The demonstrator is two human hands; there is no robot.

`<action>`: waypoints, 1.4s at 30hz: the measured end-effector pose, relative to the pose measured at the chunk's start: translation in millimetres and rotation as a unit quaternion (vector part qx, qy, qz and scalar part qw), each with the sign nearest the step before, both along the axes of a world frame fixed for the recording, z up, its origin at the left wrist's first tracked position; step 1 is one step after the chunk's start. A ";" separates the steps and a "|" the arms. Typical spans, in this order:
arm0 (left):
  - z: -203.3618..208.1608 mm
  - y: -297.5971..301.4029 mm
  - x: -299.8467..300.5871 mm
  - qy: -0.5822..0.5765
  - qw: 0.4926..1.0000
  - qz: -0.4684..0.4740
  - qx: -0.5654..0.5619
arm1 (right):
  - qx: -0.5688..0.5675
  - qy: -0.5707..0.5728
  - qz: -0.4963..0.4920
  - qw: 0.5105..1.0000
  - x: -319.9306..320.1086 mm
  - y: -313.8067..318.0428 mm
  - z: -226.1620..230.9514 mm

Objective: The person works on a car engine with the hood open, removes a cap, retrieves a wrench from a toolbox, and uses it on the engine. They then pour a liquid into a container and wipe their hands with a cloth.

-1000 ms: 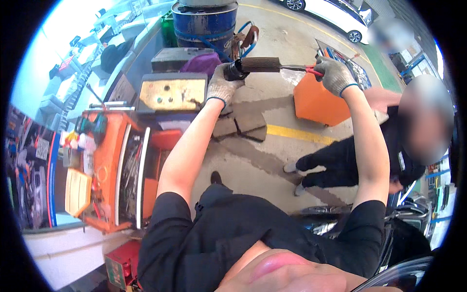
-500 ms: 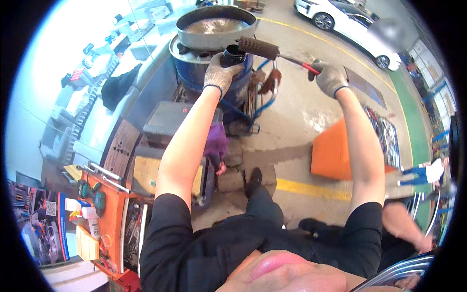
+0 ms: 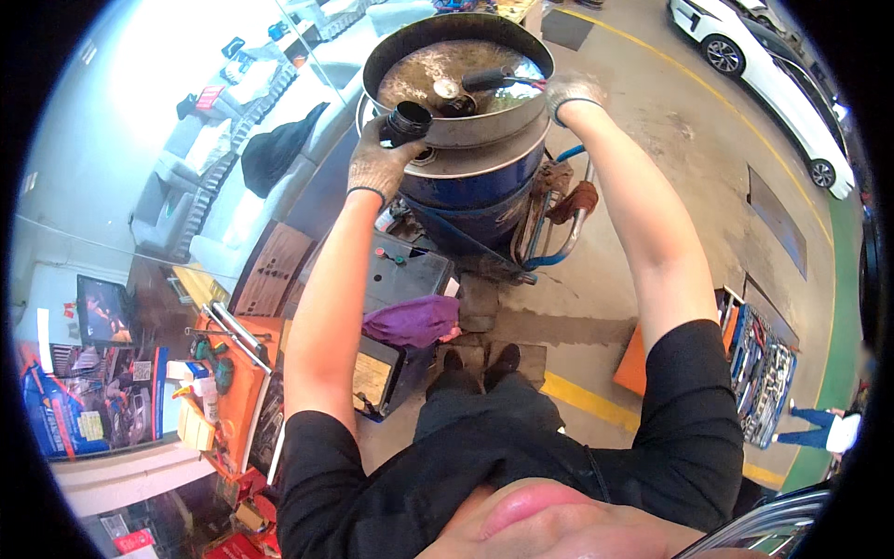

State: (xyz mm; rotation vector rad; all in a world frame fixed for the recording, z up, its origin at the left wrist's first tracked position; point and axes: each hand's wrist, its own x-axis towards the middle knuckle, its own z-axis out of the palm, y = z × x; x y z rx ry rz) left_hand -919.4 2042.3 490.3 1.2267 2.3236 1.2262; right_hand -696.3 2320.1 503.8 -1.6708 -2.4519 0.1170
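My left hand (image 3: 377,163), in a grey-beige work glove, is closed around a short black cylindrical container (image 3: 410,121) with a round open mouth. It holds this by the left rim of a wide metal basin (image 3: 466,133) with murky brown liquid. At the basin's right rim, my gloved right hand (image 3: 573,93) grips a brush by its red handle. The brush's dark head (image 3: 484,80) points left over the liquid; whether it touches is unclear. Beside the brush head are a pale round piece (image 3: 447,88) and a dark round part (image 3: 458,105).
The basin tops a blue drum (image 3: 475,205) on a cart with a bent tube handle (image 3: 573,238). Nearer stand a dark box with a purple cloth (image 3: 410,321) and an orange tool cart (image 3: 256,396). A socket tray (image 3: 764,373) lies right; a white car (image 3: 764,84) stands beyond.
My right hand has brought the brush left from beyond the drum to over the basin. My left hand still holds the black container, now by the basin's left rim. The view has shifted.
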 end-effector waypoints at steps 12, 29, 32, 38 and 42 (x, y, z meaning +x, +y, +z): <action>17.2 107.3 -71.5 0.337 0.922 -0.127 -0.144 | 0.043 -0.148 0.083 0.985 7.7 -0.1 18.1; 35.4 202.7 -79.1 0.557 0.740 -0.346 -0.150 | -0.055 0.115 -0.103 0.986 136.7 -165.9 -51.7; 28.1 206.0 -87.0 0.569 0.741 -0.340 -0.109 | -0.076 0.136 -0.126 0.980 148.9 -187.3 -65.6; 23.7 217.6 -95.8 0.586 0.729 -0.326 -0.137 | -0.138 0.196 -0.151 0.959 139.4 -207.7 -68.1; 41.3 212.3 -78.5 0.557 0.754 -0.313 -0.153 | -0.118 0.194 -0.138 0.964 139.6 -213.3 -77.8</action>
